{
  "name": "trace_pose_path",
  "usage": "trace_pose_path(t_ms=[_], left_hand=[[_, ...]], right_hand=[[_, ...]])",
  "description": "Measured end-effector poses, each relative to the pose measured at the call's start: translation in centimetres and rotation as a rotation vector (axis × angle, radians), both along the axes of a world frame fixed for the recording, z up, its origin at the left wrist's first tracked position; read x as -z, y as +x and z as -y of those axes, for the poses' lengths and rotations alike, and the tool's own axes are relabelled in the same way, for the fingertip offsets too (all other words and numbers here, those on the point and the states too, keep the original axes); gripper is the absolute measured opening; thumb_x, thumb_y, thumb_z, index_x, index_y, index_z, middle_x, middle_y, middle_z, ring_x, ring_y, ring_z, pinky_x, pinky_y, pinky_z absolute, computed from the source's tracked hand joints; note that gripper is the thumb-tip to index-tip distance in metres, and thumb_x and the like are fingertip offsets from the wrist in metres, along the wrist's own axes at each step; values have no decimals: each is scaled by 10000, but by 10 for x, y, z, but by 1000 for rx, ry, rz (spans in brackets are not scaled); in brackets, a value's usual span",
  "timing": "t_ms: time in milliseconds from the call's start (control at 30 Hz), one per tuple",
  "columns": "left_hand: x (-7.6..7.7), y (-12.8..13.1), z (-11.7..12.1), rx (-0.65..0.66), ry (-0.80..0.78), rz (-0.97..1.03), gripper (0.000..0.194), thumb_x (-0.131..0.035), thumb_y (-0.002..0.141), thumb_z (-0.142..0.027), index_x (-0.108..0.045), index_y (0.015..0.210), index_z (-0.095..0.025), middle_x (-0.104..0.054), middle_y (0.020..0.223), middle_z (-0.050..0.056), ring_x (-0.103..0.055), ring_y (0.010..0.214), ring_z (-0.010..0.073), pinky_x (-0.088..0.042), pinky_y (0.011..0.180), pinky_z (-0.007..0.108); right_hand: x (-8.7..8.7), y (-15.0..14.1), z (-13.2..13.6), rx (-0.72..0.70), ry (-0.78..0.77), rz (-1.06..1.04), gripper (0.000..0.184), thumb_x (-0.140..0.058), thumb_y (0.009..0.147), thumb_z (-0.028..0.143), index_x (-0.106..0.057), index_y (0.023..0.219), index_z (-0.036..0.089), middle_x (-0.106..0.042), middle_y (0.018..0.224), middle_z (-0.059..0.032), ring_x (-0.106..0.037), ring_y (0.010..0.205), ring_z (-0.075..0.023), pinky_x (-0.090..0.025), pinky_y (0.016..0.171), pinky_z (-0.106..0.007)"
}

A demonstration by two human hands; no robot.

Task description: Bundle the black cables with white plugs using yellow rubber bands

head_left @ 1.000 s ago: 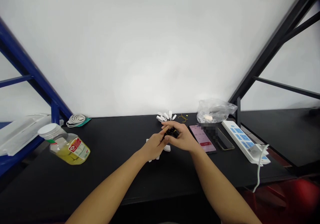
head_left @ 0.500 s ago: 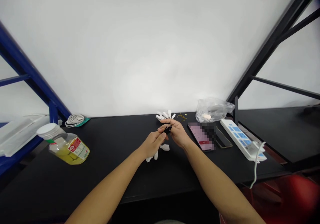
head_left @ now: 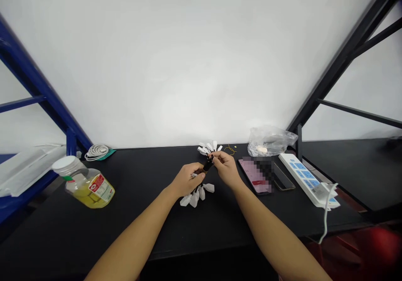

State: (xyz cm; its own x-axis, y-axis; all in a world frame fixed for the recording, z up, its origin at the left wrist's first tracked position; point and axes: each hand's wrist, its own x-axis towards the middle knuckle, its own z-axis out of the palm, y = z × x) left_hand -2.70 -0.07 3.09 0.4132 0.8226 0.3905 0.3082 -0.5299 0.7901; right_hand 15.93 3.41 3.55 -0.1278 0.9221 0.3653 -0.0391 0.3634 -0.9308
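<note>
A bundle of thin black strands (head_left: 207,164) with white tags (head_left: 194,198) fanning out at its lower end is between my hands. Around it runs a thin yellowish band, apparently a rubber band (head_left: 204,171). My left hand (head_left: 187,179) is closed on the bundle's lower part, thumb over the band. At the upper end, the fingers of my right hand (head_left: 226,168) pinch the black tips. Just behind my hands, more white tags (head_left: 210,147) spread out near the wall; whether they belong to a separate bunch I cannot tell.
Yellow rubber bands (head_left: 231,149) lie behind my right hand. Farther right are a phone (head_left: 256,176), a second dark phone (head_left: 283,177), a clear plastic bag (head_left: 271,140) and a power strip (head_left: 306,176). To the left stand a jar (head_left: 91,189) and a coiled white cable (head_left: 96,151).
My hands have parted slightly, and more of the black bundle and its band shows. More white tags are visible below my left hand. The view has shifted a little.
</note>
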Motion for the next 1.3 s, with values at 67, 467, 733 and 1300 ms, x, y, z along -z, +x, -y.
trace_pose_path(t_ms=[67, 467, 733, 1300], left_hand=[[-4, -5, -3, 7, 43, -68, 176, -571, 862, -316, -629, 781, -171, -606, 773, 23, -554, 727, 161, -428, 696, 283], [7, -41, -25, -501, 235, -2, 227, -552, 917, -358, -675, 832, -187, -539, 692, -7, -517, 630, 136, -429, 655, 254], [25, -52, -36, -329, 84, -452, 379, -453, 921, -234, -707, 1202, -234, -720, 1082, 76, -662, 996, 236, -492, 900, 335], [35, -41, -43, -612, -115, -576, 221, -519, 936, -406, -618, 1040, -238, -718, 839, 10, -666, 817, 209, -440, 756, 306]], right_hand=[[1, 3, -2, 25, 22, 23, 274, -687, 833, 451, -722, 841, 179, -672, 696, -23, -597, 632, -157, -492, 615, -281], [-7, 38, -17, 351, 194, 414, 256, -616, 868, 410, -736, 849, 185, -701, 730, -40, -609, 655, -181, -455, 625, -288], [9, 39, -25, 221, 160, 632, 237, -602, 882, 398, -733, 886, 200, -664, 676, -6, -565, 601, -152, -389, 573, -257], [31, -19, 12, -325, 343, 1097, 453, -621, 913, 462, -613, 1333, 293, -662, 1084, -49, -654, 863, -189, -454, 762, -281]])
